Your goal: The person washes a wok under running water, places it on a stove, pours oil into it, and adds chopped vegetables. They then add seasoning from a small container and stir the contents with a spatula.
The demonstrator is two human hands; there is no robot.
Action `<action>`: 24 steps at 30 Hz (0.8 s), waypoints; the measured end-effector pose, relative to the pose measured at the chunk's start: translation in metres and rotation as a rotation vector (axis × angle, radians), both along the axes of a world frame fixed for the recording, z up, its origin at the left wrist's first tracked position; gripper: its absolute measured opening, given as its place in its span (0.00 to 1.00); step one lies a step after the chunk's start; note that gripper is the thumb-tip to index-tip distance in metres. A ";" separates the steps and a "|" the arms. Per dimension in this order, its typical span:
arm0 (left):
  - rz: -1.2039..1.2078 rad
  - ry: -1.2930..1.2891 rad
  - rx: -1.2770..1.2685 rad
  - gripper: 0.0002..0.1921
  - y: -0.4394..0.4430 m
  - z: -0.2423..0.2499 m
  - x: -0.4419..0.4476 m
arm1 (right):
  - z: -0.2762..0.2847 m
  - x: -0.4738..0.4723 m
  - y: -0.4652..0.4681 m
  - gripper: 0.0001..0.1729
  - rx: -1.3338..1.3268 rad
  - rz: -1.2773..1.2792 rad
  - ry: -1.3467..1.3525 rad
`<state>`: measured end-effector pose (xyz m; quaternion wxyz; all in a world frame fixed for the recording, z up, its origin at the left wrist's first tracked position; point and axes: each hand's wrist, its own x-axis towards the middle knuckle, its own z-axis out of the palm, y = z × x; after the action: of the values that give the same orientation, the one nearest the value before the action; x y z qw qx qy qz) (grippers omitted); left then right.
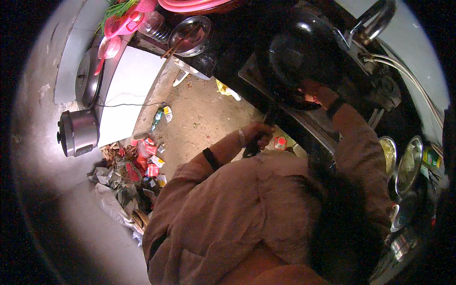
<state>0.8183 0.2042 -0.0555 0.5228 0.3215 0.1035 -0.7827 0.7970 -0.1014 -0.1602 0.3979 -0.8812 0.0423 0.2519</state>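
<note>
A dark wok (pixel 288 57) sits on the stove at the upper right. My right hand (pixel 315 94) is at its near rim, fingers curled toward the inside. Shadow hides whether those fingers hold anything. Lower and to the left, my left hand (pixel 259 135) hangs before the counter's front edge with its fingers bent. Something dark lies against that hand, too dim to make out, so its grip is unclear. Left of the wok, a metal bowl (pixel 190 35) holds reddish food, with wooden chopsticks (pixel 178 43) across its rim.
Metal plates of food (pixel 409 165) stand at the right. A faucet (pixel 372 23) and hoses (pixel 395 66) are behind the stove. Pink basins (pixel 196 4) and a basket (pixel 121 26) sit at the top. A rice cooker (pixel 79 131) and a litter heap (pixel 131 174) are at left.
</note>
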 end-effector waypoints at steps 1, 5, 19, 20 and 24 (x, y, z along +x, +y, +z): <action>0.017 0.035 0.003 0.14 0.001 0.000 0.000 | -0.001 -0.012 -0.014 0.16 0.091 -0.086 0.101; -0.025 -0.058 0.052 0.14 0.003 0.008 0.002 | 0.035 -0.037 -0.038 0.19 -0.219 -0.185 -0.302; -0.237 -1.003 0.289 0.06 -0.001 0.053 0.043 | 0.085 -0.101 0.038 0.20 -0.179 -0.269 -0.465; -0.258 -1.049 0.302 0.06 -0.002 0.057 0.043 | 0.080 -0.095 0.061 0.21 -0.152 -0.146 -0.583; -0.244 -1.076 0.246 0.07 -0.003 0.069 0.039 | 0.072 -0.073 0.124 0.22 0.204 0.125 -0.785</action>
<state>0.8575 0.2012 0.0131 0.3663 0.7433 -0.1251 -0.5456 0.7238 0.0228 -0.0886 0.4528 -0.8673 -0.1918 -0.0769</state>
